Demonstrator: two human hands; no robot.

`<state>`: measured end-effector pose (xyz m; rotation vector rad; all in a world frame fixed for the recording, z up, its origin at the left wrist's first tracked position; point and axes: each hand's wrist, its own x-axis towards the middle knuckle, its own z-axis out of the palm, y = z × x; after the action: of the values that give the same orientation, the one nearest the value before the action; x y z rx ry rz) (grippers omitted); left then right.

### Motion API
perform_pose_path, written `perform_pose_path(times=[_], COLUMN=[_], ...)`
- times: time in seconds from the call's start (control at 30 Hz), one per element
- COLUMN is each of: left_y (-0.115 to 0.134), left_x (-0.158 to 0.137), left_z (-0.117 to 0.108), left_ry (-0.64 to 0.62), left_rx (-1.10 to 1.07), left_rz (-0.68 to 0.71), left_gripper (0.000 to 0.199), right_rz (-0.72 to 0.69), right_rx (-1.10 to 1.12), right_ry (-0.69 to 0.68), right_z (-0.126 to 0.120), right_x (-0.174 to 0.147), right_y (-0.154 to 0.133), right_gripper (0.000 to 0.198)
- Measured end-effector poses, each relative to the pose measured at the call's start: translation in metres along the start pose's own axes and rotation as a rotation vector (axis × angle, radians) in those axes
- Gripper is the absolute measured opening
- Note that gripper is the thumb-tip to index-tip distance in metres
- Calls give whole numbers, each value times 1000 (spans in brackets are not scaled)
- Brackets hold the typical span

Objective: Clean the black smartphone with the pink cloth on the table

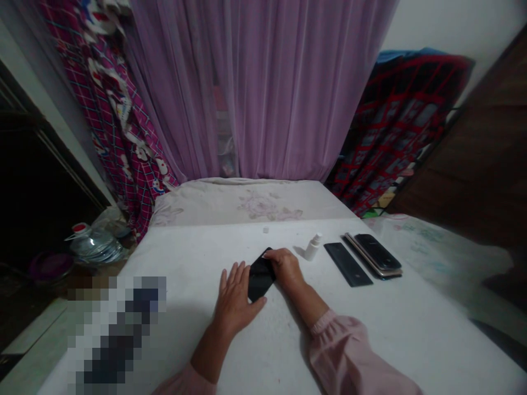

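Observation:
A dark smartphone (260,284) lies at a slant on the white cloth in front of me. My left hand (234,302) bears on it from the left, fingers stretched along its side and thumb at its near end, holding it. At the far right corner of the phone, my right hand (287,269) is closed, with its fingertips pressed on the surface; what they hold, if anything, is hidden. To the right stands a small white spray bottle (313,248), close to my right hand but apart from it.
Right of the bottle lie a dark flat phone or back cover (348,264) and a stack of phones (376,255). A small whitish piece (265,230) sits beyond my hands. Blurred blocks cover something at the left edge. Purple curtains (284,99) hang behind the table.

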<state>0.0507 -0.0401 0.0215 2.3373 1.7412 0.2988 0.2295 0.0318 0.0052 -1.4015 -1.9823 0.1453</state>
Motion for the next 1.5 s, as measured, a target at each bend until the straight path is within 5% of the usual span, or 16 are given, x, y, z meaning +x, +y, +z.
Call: perform_pose_path(times=[0.13,0.43,0.77,1.07,1.33,1.5], left_y=[-1,-9,-22,-17,-16,-15], left_x=[1,2,3,2,2,2], left_z=[0,-1,-2,-6,-5,-6], left_ry=[2,25,89,67,96,93], left_rx=[-8,13,-2,15,20,30], left_rz=[14,-6,-62,-68,-75,-85], left_gripper=[76,75,65,66,65,66], right_rz=[111,-44,76,-79,189,287], right_rx=[-56,21,-84,-30,-157,-179], right_ry=[32,-128,-72,-200,-121,-81], right_z=[0,11,-13,12,-20,-19], right_x=[17,13,23,19,28,20], right_y=[13,-26,11,-46,6,7], right_gripper=[36,30,36,28,32,28])
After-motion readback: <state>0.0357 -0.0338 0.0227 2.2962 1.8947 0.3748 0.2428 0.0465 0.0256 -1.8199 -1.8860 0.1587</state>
